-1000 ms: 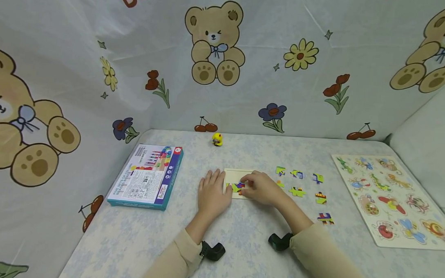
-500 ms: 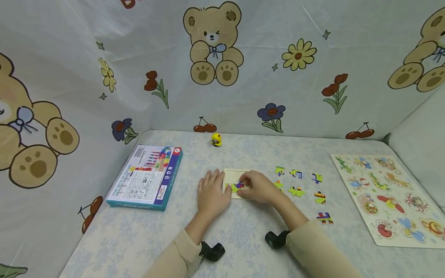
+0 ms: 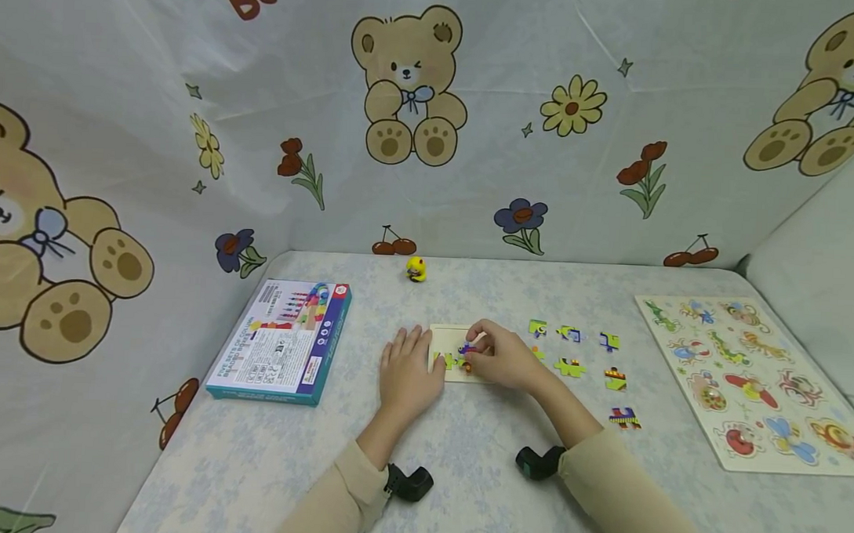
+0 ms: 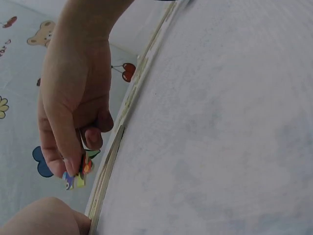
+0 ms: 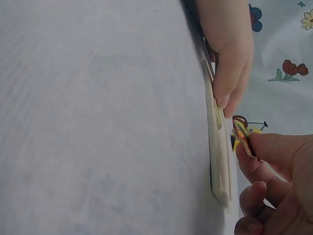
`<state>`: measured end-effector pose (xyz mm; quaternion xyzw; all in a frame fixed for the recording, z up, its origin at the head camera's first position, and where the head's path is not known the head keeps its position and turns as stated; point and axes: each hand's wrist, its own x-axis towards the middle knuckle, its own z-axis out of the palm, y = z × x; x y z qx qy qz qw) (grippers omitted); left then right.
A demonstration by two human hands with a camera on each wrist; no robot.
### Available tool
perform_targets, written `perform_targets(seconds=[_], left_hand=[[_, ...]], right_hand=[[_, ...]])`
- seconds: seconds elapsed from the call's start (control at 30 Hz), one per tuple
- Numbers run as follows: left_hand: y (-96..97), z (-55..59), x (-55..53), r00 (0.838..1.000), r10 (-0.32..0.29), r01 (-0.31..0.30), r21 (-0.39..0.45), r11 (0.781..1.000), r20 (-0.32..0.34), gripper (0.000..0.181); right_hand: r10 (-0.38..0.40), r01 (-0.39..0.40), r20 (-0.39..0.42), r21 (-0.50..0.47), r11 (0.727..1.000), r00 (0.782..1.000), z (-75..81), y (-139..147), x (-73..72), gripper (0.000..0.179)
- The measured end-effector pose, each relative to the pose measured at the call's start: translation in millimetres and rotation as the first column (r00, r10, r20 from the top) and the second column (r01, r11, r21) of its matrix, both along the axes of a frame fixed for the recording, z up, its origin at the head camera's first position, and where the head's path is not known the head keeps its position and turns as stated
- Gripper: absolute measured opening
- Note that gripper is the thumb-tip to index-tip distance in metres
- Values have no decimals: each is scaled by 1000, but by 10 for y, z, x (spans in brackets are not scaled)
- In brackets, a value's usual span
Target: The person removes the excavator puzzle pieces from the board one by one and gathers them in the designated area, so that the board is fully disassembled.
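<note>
A shallow wooden puzzle tray lies on the table with a green puzzle piece in its lower left. My left hand rests flat beside the tray, fingers straight, its thumb pressing on the tray's edge. Between thumb and index finger my right hand pinches a colourful jigsaw puzzle piece. This piece stands tilted, raised over the tray in both wrist views. Part of the tray's right side is hidden beneath the right hand.
Several loose puzzle pieces are spread to the right of the tray. Farther right lies a board with animal pictures. A boxed set is on the left, and a small yellow duck sits at the back.
The right hand has lifted its puzzle piece and tipped it up, so more green shows in the tray beneath. The left hand has stayed in place.
</note>
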<state>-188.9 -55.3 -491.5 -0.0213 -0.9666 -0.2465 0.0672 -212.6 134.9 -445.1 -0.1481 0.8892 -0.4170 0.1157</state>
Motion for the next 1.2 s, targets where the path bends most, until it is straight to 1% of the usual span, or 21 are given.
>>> perform_targets(seconds=[0.17,0.27,0.4,0.5,0.7,0.83,0.9,1.0,1.1,1.2], left_hand=[[2,-17,0,1000,-1,1,5,1000,-2,55],[-1,-25,-7,1000,-5,5,5,1000,-3,56],[-9,-31,-11,1000,-8,8,8,1000,-1,56],[-10,-32,-10,1000,-6,6,9,1000,-6,56],[1,-29,-7,1000,-8,8,7,1000,-8,55],[1,-20,-3,1000,-7,7,11,1000,-2,56],[3,-16,1,1000,-8,8,12,1000,5,56],[4,-11,7,1000,-9,8,14,1000,14,56],[5,-7,11,1000,-9,9,15,1000,17,56],[7,-2,14,1000,-10,10,15,1000,19,56]], right_hand=[[-1,2,-22,46,999,1000,89,240,149,29],[-20,21,-13,83,996,1000,124,439,255,26],[-39,39,-1,139,990,999,125,754,386,25],[-35,34,1,175,984,999,120,986,473,25],[-32,28,13,248,968,999,111,1327,589,22],[-39,35,7,287,957,999,88,1407,608,22],[-43,40,5,307,951,999,76,1410,607,22],[-37,42,-20,350,936,999,63,1389,603,22],[-17,46,-74,409,911,997,66,1370,606,23],[3,62,-137,468,881,991,90,1360,616,26]])
